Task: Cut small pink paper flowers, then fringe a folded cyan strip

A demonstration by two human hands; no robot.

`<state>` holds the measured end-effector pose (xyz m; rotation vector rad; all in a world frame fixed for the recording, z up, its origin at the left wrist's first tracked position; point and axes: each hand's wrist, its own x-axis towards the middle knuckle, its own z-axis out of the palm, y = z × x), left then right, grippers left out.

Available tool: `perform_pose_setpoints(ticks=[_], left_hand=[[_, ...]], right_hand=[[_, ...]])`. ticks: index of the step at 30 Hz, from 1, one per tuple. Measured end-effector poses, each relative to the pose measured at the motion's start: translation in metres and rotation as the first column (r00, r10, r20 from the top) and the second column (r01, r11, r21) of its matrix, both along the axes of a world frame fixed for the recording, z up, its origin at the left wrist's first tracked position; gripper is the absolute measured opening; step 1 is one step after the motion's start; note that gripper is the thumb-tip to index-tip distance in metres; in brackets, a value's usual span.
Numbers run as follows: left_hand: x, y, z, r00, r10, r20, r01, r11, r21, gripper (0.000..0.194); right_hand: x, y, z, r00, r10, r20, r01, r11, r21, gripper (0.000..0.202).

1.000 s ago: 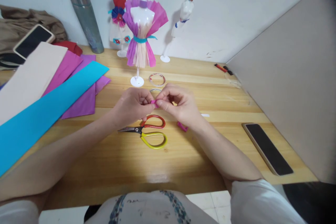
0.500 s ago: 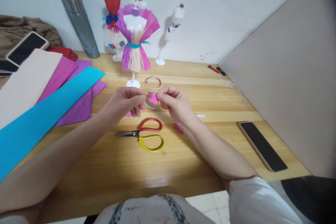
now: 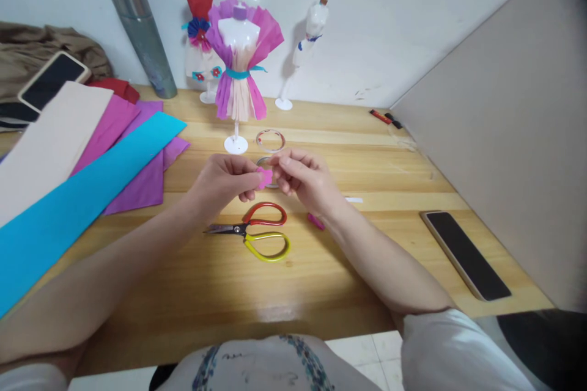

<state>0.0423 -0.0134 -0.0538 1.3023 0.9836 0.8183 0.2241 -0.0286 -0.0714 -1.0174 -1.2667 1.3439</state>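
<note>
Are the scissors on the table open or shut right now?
Shut. The scissors lie flat on the table, blades together in one point, handles nearly touching.
</note>
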Motion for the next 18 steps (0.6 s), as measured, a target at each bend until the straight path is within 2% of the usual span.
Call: perform_pose_setpoints(ticks=[2, 4, 6, 7, 9, 10, 13, 15, 17, 18], left_hand=[[-0.002, 0.002, 0.001, 0.999, -0.024, 0.025, 0.024, 1.0, -0.013, 0.012], [-0.004, 0.002, 0.004, 0.998, -0.048, 0.044, 0.049, 0.999, -0.023, 0.01], [-0.006, 0.001, 0.007, 0.995, -0.078, 0.058, 0.08, 0.996, -0.026, 0.01], [-0.006, 0.001, 0.008, 0.994, -0.09, 0.059, 0.092, 0.995, -0.028, 0.011], [-0.007, 0.0, 0.01, 0.993, -0.106, 0.055, 0.108, 0.993, -0.036, 0.012], [-0.007, -0.001, 0.011, 0.992, -0.117, 0.053, 0.119, 0.992, -0.036, 0.012], [-0.008, -0.001, 0.014, 0.989, -0.14, 0.055, 0.142, 0.989, -0.031, 0.011], [-0.011, -0.002, 0.019, 0.989, -0.138, 0.061, 0.14, 0.99, -0.032, 0.01], [-0.015, -0.004, 0.027, 0.987, -0.145, 0.07, 0.148, 0.989, -0.028, 0.009], [-0.017, -0.005, 0.032, 0.985, -0.16, 0.072, 0.161, 0.987, -0.019, 0.01]], right_hand=[[0.006, 0.0, 0.002, 0.956, 0.183, 0.229, -0.191, 0.982, 0.012, 0.03], [0.007, -0.005, 0.003, 0.791, 0.343, 0.506, -0.416, 0.909, 0.036, 0.019], [0.0, -0.015, 0.0, 0.596, 0.321, 0.736, -0.532, 0.844, 0.064, 0.013], [-0.005, -0.021, -0.003, 0.515, 0.265, 0.815, -0.558, 0.826, 0.084, 0.026], [-0.016, -0.032, -0.01, 0.437, 0.159, 0.885, -0.557, 0.821, 0.128, 0.048], [-0.02, -0.036, -0.014, 0.449, 0.13, 0.884, -0.546, 0.823, 0.156, 0.049], [-0.024, -0.039, -0.02, 0.556, 0.139, 0.82, -0.524, 0.824, 0.215, 0.05], [-0.019, -0.034, -0.019, 0.606, 0.185, 0.774, -0.515, 0.833, 0.204, 0.047], [-0.008, -0.024, -0.014, 0.646, 0.287, 0.707, -0.53, 0.835, 0.146, 0.036], [-0.002, -0.018, -0.011, 0.699, 0.324, 0.638, -0.515, 0.847, 0.134, 0.031]])
